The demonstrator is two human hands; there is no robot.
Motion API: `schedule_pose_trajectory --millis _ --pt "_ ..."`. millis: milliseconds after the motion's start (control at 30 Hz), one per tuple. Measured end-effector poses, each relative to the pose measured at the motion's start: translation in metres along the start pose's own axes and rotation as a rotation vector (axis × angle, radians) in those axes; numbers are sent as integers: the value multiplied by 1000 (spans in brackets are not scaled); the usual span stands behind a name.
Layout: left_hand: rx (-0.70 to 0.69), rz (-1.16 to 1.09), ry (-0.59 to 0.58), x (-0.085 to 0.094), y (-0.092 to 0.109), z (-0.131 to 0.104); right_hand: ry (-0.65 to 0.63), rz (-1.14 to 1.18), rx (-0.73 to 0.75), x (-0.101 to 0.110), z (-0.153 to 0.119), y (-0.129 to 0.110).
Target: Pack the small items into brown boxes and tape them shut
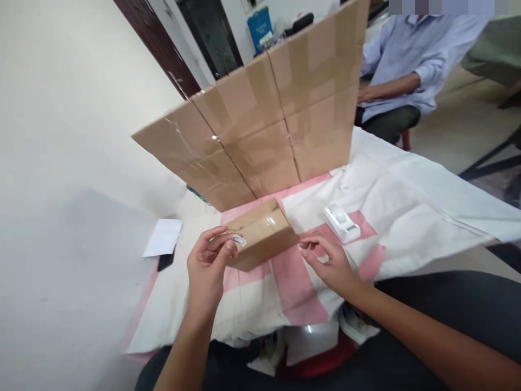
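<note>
2 hands work over 1 small cardboard box (264, 232) at the center of the frame. The left hand (209, 252) pinches 1 small blue-edged white label (239, 240) between thumb and fingers, over the box's left end. The right hand (325, 259), just off the box's right end, has loosely bent fingers; I cannot tell whether they hold something thin. 1 white tape dispenser (342, 224) sits close beyond that hand.

1 upright cardboard panel (252, 103) borders the work behind the box, leaving a narrow strip of pink-and-white cloth (407, 190) between them. The cloth runs wide from the dispenser to its right edge; its near edge lies below the hands. At left, 1 white sheet (163, 238) overlaps 1 dark flat object (165, 262) beside the wall.

At upper right sits 1 other person (423, 65). Lettering on 1 blue bag (259, 30), top center, is too blurred to read.
</note>
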State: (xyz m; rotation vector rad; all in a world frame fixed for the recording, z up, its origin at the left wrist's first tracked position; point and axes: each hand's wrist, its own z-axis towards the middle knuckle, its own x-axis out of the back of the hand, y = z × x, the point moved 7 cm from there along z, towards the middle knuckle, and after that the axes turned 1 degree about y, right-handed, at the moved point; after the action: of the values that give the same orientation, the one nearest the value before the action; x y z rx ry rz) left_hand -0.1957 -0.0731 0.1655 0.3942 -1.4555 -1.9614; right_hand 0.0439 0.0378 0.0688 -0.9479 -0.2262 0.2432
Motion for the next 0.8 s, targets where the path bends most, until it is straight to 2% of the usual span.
schedule_pose_trajectory --millis 167,233,300,400,567,700,800 --pt "-100 30 -85 -59 27 -80 -181 198 104 13 -27 -71" --pt "-160 52 -138 -73 36 -100 -199 273 180 18 -32 -90" --pt "-205 89 -164 -80 45 -112 -204 309 233 24 -32 -104" --pt "-271 160 -181 -82 58 -118 -215 318 243 29 -24 -115" --pt "-365 288 -204 -81 77 -118 -266 373 142 33 -18 -117" --pt "-359 349 -302 -89 83 -118 -339 455 71 33 -24 -113" --pt "-325 367 -325 -91 86 -118 -336 442 58 37 -24 -111"
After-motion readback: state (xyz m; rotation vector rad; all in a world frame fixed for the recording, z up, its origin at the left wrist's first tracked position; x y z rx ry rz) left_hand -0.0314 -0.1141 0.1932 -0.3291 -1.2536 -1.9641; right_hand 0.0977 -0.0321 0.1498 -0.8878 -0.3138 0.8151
